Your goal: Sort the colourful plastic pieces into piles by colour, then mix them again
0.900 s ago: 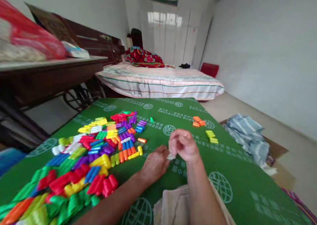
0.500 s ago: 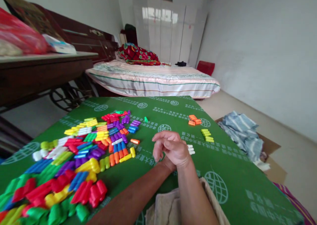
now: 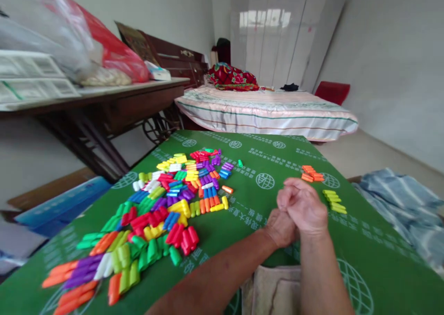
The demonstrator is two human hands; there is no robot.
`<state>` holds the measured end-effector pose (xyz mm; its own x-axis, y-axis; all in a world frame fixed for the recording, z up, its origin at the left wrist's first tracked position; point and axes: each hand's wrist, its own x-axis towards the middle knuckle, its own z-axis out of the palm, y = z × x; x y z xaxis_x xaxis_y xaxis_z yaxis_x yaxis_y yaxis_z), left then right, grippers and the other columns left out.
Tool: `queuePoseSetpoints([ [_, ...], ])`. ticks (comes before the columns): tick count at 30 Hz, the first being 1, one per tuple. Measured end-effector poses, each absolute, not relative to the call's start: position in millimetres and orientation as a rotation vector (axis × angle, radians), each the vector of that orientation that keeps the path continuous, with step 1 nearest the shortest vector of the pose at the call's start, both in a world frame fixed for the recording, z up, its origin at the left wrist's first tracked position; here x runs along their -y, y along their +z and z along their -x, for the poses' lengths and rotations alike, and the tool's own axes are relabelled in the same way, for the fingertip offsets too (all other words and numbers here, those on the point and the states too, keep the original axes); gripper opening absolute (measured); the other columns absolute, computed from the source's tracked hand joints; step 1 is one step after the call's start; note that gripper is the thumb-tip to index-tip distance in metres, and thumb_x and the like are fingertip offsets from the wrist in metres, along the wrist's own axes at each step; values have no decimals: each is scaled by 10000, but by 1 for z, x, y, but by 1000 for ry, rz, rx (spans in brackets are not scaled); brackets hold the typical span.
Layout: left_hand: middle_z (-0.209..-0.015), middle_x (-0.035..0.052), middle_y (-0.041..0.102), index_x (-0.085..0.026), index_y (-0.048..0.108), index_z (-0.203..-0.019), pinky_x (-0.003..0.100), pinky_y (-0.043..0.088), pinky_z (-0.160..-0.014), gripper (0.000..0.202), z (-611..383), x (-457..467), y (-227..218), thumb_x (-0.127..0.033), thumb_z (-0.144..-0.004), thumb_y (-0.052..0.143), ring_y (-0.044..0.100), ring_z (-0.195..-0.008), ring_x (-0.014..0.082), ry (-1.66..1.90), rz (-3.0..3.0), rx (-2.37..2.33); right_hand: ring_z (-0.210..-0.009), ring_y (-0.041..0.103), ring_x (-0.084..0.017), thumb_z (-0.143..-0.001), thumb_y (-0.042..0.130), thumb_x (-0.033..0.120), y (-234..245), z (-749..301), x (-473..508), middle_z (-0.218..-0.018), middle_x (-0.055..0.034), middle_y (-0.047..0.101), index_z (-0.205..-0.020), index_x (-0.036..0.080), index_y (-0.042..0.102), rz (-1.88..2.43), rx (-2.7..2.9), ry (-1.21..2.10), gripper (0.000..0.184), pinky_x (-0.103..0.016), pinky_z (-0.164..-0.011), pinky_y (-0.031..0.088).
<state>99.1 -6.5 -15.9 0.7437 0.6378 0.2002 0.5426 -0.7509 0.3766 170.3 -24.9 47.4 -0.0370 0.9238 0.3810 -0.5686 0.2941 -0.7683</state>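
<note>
My left hand [image 3: 281, 227] lies low over the green table [image 3: 367, 241], my right hand [image 3: 305, 206] overlapping it with fingers curled narrow; whether either grip holds a tube I cannot tell, since the right hand screens the left fingertips. Changed within the last second: a pale piece at my left fingers is out of sight, and white tubes that showed beside my right hand half a second ago are hidden, probably behind it, so progress at the fingertips stays uncertain. The view has swung left, bringing in the near end of the pile of coloured tubes [image 3: 140, 221]. Toward it, an orange tube [image 3: 227, 189] lies alone; farther off, a lone green tube [image 3: 240, 163]. Right of my hands: yellow-green tubes [image 3: 335, 201], with orange tubes [image 3: 307, 177] beyond. In the way: my right forearm and, between the forearms, a beige cloth [image 3: 286, 282]. Background: a striped bed [image 3: 267, 114]
</note>
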Motion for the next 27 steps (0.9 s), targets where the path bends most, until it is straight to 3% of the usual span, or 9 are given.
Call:
queuePoseSetpoints([
  [6,-1049,88,618,-146,596,-902,338,494,-893,224,-47,29,-5,-314,-870,451,582,-973,204,445,-2723,-988,-495,495,-149,-750,660,459,43,-180,28,-529,1,583,-907,235,693,489,942,1135,275,-289,-506,398],
  [14,-981,69,627,-166,586,-888,308,497,-844,177,39,48,28,-277,-871,448,592,-928,189,289,-2576,-1365,-531,542,-162,-744,670,427,36,-171,22,-548,-24,621,-922,215,708,560,931,1151,279,-294,-529,438],
  [22,-1039,73,618,-183,586,-922,308,481,-853,160,108,55,42,-258,-854,462,582,-988,198,404,-2408,-1645,-542,584,-165,-736,701,347,28,-167,17,-590,-42,656,-906,201,707,781,942,1166,224,-256,-475,409],
  [27,-1023,78,631,-186,591,-906,311,473,-868,155,124,45,42,-239,-852,455,580,-1008,201,434,-2376,-1780,-515,568,-152,-704,732,372,26,-158,16,-587,-43,656,-889,186,699,894,976,1189,264,-251,-467,400],
])
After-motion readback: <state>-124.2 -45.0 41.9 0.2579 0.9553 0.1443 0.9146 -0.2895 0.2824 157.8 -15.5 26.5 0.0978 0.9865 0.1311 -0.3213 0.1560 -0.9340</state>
